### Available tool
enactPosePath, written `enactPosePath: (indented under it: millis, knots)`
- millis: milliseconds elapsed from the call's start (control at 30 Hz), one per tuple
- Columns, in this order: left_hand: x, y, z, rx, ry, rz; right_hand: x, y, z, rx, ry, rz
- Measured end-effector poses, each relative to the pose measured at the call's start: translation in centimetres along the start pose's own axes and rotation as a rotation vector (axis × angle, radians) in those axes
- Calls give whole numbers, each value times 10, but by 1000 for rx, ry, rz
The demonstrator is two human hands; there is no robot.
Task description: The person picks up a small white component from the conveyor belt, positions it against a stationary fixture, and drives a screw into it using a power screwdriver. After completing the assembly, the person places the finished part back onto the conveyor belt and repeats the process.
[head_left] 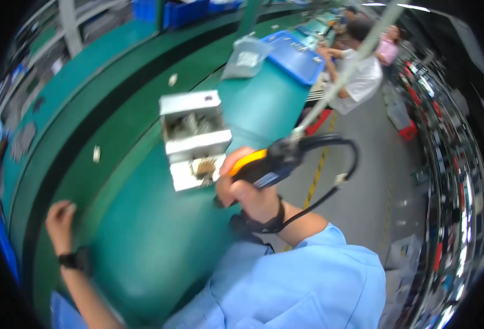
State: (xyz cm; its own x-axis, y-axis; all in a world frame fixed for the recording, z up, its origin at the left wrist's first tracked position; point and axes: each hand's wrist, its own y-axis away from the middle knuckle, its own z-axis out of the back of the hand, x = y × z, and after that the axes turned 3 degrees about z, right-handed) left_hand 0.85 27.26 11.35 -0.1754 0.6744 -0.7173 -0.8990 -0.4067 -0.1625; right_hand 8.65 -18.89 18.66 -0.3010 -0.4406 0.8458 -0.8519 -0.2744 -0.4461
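Note:
My right hand (251, 193) is wrapped round a black-and-orange electric screwdriver (264, 164) with a black cable looping from its back end; its tip is hidden by the hand. Just left of that hand lies a white block-like fixture (197, 171) with a brownish metal part on it. Behind it stands an open white box (198, 143) with blurred grey parts inside. My left hand (61, 222) is raised at the left over the green bench, its fingers curled together. Whatever may be between its fingertips is too small and blurred to name.
The green bench (143, 233) bears a conveyor belt (127, 123) with small white parts. A clear bag (246, 57) and a blue tray (294, 55) lie farther back. A slanting pole (357, 60) crosses at right. Co-workers (362, 77) sit beyond; crowded shelving (445, 137) lines the aisle.

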Motion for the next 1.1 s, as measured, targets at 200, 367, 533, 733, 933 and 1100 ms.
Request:
enactPosePath:
  millis: [200, 367, 533, 733, 933, 1100]
  knots:
    - [-144, 92, -126, 413, 205, -69, 20, -10, 8, 16, 76, 79]
    - [-149, 117, -150, 448, 186, -98, 34, -32, 22, 73, -206, 230]
    - [-147, 131, -156, 355, 284, -105, 26, -48, 15, 89, -201, 234]
    - [-149, 140, -160, 218, 198, -195, 8, -55, 9, 202, -51, 185]
    - [-151, 139, -162, 253, 150, -209, 4, -64, 6, 231, 7, 88]
    - [-153, 136, -162, 228, 125, -311, -4, -95, 11, 515, -127, -13]
